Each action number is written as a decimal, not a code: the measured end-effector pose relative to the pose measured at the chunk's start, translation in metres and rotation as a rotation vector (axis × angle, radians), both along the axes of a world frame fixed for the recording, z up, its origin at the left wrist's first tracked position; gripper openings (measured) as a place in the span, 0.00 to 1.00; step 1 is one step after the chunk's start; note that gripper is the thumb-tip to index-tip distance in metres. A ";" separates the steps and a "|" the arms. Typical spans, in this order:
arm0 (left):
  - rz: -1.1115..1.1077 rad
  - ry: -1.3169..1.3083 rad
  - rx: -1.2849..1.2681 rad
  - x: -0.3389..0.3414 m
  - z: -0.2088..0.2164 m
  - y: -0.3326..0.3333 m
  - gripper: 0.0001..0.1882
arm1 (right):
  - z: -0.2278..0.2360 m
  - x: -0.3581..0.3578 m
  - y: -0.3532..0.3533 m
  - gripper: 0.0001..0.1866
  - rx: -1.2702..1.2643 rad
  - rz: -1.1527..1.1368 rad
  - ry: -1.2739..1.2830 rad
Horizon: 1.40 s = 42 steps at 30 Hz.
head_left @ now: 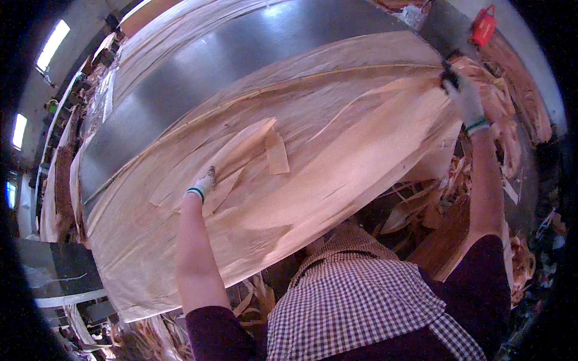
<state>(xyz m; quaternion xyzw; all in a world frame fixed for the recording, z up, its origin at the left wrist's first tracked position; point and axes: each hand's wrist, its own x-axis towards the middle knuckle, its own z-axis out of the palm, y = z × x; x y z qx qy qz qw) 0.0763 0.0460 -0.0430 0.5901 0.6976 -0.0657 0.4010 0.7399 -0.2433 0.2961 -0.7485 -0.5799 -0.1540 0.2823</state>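
Note:
A large sheet of thin, pale wood veneer (337,174) spreads across a metal-topped table in front of me. My left hand (206,183), in a white glove with a green-edged cuff, is closed at the left end of a loose, torn piece of veneer (250,139) lying on the sheet. At the sheet's far right corner is my right hand (462,99), gloved the same way, its arm stretched out. Those fingers are bent around something dark that I cannot make out.
Beyond the veneer runs the smooth grey metal tabletop (259,45), with more stacked veneer (162,39) behind it. Veneer scraps (415,204) lie below the near edge and to the right. A red bag-like object (484,27) is at the upper right.

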 end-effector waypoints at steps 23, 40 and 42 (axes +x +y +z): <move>-0.284 0.162 1.029 0.302 0.099 -0.148 0.15 | -0.070 0.263 0.263 0.15 -0.442 -0.089 -0.095; -0.140 -0.412 0.562 0.337 0.152 -0.171 0.13 | 0.073 -0.016 0.554 0.12 0.173 0.590 1.650; -0.065 -0.435 0.640 0.321 0.155 -0.175 0.12 | 0.079 -0.033 0.582 0.12 0.174 0.517 1.726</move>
